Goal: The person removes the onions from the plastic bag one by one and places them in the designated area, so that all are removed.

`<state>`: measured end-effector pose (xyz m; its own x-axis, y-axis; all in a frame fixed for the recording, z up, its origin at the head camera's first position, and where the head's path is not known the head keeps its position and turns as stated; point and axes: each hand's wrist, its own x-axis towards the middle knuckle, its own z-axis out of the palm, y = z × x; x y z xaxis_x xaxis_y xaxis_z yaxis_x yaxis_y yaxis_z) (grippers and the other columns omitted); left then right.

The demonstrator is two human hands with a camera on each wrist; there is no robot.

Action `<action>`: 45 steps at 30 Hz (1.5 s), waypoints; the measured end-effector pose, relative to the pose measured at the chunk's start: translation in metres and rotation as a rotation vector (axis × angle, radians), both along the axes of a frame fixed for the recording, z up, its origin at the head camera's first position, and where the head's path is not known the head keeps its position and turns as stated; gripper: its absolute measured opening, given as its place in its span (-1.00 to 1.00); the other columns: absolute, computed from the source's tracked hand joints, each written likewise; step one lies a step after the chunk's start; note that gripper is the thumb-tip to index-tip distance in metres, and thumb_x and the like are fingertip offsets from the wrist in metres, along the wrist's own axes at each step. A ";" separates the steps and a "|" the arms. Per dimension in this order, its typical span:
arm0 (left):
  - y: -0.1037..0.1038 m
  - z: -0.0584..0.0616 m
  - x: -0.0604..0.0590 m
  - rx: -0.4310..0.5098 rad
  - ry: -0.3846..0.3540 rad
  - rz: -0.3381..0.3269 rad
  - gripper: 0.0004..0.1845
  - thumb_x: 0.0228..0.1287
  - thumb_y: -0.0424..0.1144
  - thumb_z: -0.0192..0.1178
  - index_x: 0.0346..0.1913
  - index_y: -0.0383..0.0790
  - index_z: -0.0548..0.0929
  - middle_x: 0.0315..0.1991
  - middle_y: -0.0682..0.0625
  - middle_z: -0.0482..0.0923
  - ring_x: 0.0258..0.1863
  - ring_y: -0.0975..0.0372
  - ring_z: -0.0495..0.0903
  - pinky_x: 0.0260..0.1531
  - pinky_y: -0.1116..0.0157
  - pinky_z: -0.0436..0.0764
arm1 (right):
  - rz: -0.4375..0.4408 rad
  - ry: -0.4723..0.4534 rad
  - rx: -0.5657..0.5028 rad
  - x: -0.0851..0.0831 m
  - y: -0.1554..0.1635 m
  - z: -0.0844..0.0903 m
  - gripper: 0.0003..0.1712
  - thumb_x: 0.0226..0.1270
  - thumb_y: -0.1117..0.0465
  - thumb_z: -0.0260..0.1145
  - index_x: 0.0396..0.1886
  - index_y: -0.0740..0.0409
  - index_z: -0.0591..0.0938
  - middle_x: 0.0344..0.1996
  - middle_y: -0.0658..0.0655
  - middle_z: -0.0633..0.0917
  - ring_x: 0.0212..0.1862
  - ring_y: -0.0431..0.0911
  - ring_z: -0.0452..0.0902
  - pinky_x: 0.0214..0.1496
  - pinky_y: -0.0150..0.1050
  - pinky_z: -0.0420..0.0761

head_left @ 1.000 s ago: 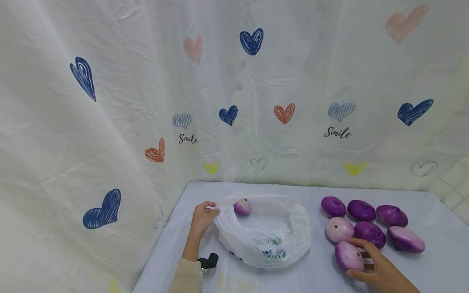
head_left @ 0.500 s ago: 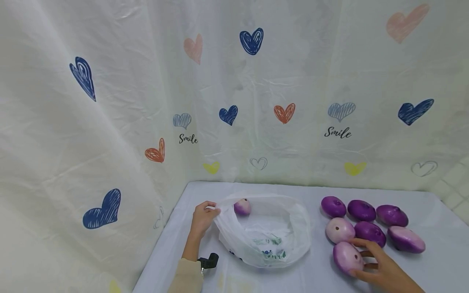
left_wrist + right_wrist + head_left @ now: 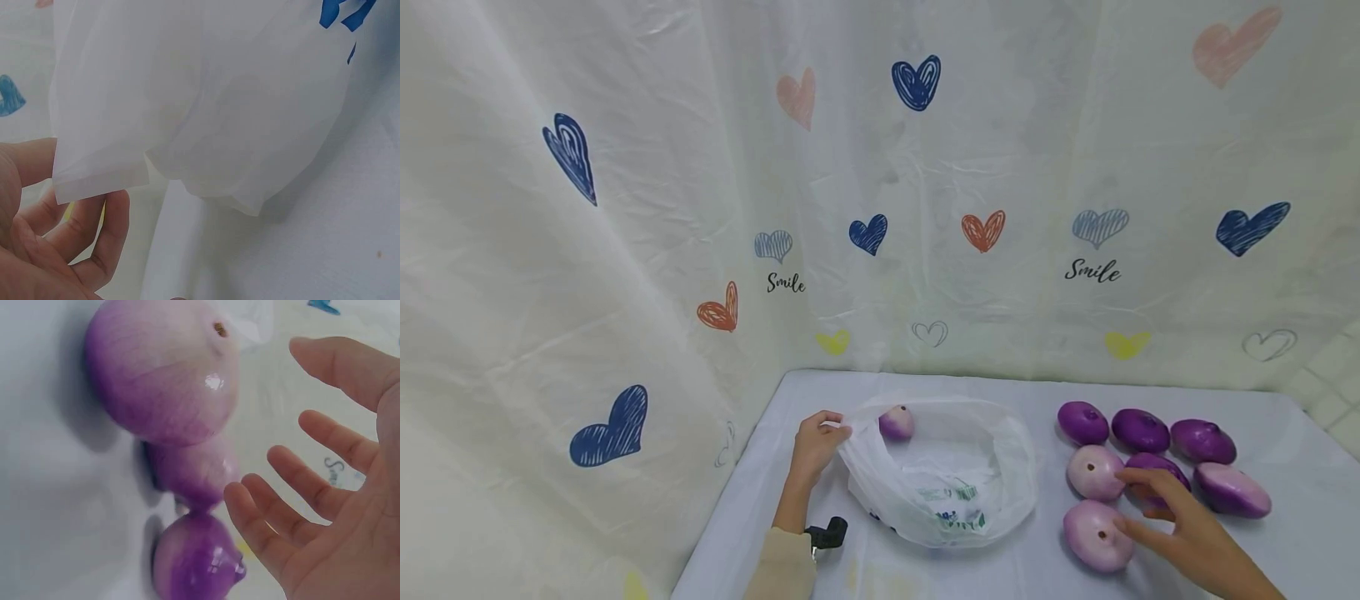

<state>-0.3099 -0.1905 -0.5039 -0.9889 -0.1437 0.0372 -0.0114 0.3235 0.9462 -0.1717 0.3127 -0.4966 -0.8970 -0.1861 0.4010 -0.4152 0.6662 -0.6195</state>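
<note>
Pale purple onion (image 3: 1097,535) lies just right of the plastic bag (image 3: 955,479), w/ right hand (image 3: 1180,533) spread-fingered beside it, holding nothing. Left hand (image 3: 815,446) pinches bag's rim. Step: bagging; next needs a firm grasp.

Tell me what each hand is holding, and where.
Left hand pinches the white plastic bag by its rim; right hand holds nothing.

On the worktop (image 3: 1285,550) the bag (image 3: 947,475) lies at nine o'clock of the onions (image 3: 1150,458); one onion (image 3: 896,422) sits in the bag at its eleven o'clock.
</note>
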 end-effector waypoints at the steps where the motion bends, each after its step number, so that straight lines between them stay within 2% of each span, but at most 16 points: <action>1: 0.000 0.000 0.000 0.003 -0.002 0.002 -0.75 0.32 -0.28 0.35 -0.01 -0.30 0.67 -0.33 -0.13 0.73 -0.34 0.16 0.65 -0.34 0.26 0.53 | -0.004 0.012 0.003 -0.002 -0.004 0.003 -0.37 0.21 0.28 0.53 0.26 0.14 0.52 0.11 -0.39 0.49 0.04 -0.65 0.38 -0.03 -0.70 0.45; 4: -0.001 0.001 0.001 -0.004 0.000 0.004 -0.75 0.32 -0.28 0.35 -0.01 -0.31 0.67 -0.33 -0.12 0.73 -0.35 0.16 0.65 -0.35 0.26 0.53 | -0.004 0.013 0.022 -0.009 -0.017 0.011 -0.42 0.24 0.23 0.52 0.24 0.06 0.54 0.05 -0.31 0.53 0.01 -0.60 0.39 -0.03 -0.68 0.46; 11: -0.003 0.000 0.000 -0.007 -0.007 0.010 -0.75 0.31 -0.27 0.35 -0.01 -0.29 0.67 -0.33 -0.12 0.73 -0.35 0.17 0.65 -0.33 0.27 0.52 | 0.098 0.017 -0.018 -0.025 -0.066 0.031 -0.53 0.30 0.22 0.48 0.18 0.03 0.57 0.06 -0.16 0.59 0.05 -0.51 0.42 -0.06 -0.36 0.66; 16: -0.004 -0.001 -0.002 0.001 -0.006 0.007 -0.74 0.30 -0.27 0.35 0.00 -0.29 0.68 -0.33 -0.11 0.72 -0.36 0.18 0.63 -0.35 0.28 0.51 | 0.199 0.049 -0.039 -0.038 -0.107 0.035 -0.55 0.31 0.20 0.47 0.16 0.04 0.58 0.06 0.02 0.64 0.06 -0.35 0.49 -0.04 -0.28 0.67; 19: -0.003 -0.002 -0.003 0.002 -0.007 0.009 -0.74 0.30 -0.26 0.36 -0.01 -0.29 0.68 -0.33 -0.12 0.72 -0.36 0.18 0.63 -0.36 0.28 0.51 | 0.245 0.035 -0.055 -0.050 -0.129 0.035 -0.57 0.34 0.18 0.46 0.16 -0.02 0.56 0.07 0.01 0.64 0.05 -0.33 0.50 -0.01 -0.24 0.67; 21: -0.003 -0.003 -0.003 0.000 -0.008 0.009 -0.73 0.29 -0.26 0.36 -0.01 -0.29 0.68 -0.33 -0.12 0.72 -0.36 0.18 0.64 -0.36 0.28 0.51 | 0.258 0.010 -0.070 -0.059 -0.141 0.036 -0.57 0.36 0.16 0.44 0.17 -0.04 0.55 0.08 -0.01 0.63 0.05 -0.33 0.50 0.01 -0.20 0.67; 28: -0.002 -0.002 -0.004 0.007 -0.017 0.015 -0.75 0.28 -0.27 0.36 -0.03 -0.27 0.68 -0.33 -0.10 0.73 -0.35 0.17 0.65 -0.35 0.26 0.51 | 0.311 -0.135 -0.082 -0.088 -0.180 0.045 -0.51 0.38 0.06 0.42 0.22 0.10 0.54 0.12 0.09 0.63 0.08 0.00 0.59 0.10 -0.05 0.65; 34: -0.002 -0.001 -0.004 0.005 -0.021 0.012 -0.75 0.30 -0.25 0.36 -0.01 -0.25 0.68 -0.34 -0.09 0.73 -0.35 0.17 0.64 -0.34 0.26 0.50 | 0.366 -0.249 -0.042 -0.112 -0.209 0.040 -0.46 0.38 0.04 0.42 0.24 0.17 0.52 0.14 0.21 0.61 0.12 0.13 0.58 0.14 0.08 0.63; 39: -0.002 0.000 -0.003 -0.004 -0.017 0.005 -0.73 0.31 -0.24 0.35 0.00 -0.27 0.68 -0.34 -0.11 0.73 -0.34 0.16 0.64 -0.36 0.27 0.49 | 0.314 -0.318 -0.018 -0.133 -0.230 0.027 -0.46 0.35 0.11 0.43 0.24 0.23 0.53 0.17 0.30 0.61 0.15 0.23 0.58 0.11 0.06 0.64; 45: -0.001 0.000 -0.002 -0.009 -0.027 0.005 -0.74 0.31 -0.23 0.35 0.00 -0.25 0.68 -0.33 -0.09 0.73 -0.34 0.16 0.63 -0.34 0.26 0.49 | 0.170 -0.402 -0.056 -0.153 -0.250 0.010 -0.35 0.30 0.08 0.47 0.32 0.20 0.52 0.19 0.27 0.62 0.12 0.17 0.62 0.08 0.04 0.66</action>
<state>-0.3118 -0.1920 -0.5034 -0.9889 -0.1483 0.0118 -0.0385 0.3315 0.9427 -0.3251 0.0624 -0.4868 -0.9423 -0.3323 0.0398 -0.2344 0.5703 -0.7873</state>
